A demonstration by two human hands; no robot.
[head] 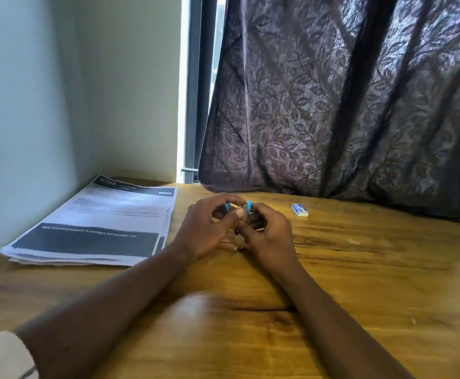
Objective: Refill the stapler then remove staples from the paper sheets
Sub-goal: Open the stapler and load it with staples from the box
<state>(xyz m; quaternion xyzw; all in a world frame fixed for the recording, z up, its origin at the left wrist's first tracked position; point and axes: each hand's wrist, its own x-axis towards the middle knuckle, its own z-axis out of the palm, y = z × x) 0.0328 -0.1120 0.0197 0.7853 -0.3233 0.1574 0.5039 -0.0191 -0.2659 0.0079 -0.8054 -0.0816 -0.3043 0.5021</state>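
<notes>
Blue stapler (239, 214), clasped by 2 hands (237, 231)

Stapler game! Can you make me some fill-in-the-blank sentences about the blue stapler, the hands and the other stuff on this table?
1. Both hands, the left hand and the right hand, hold the small ____ stapler.
2. The stack of printed paper sheets lies to the ____ of the hands.
3. The small staple box lies on the wooden ____.
4. Behind the table hangs a dark curtain patterned with ____.

Missing words: blue; left; table; leaves
</notes>
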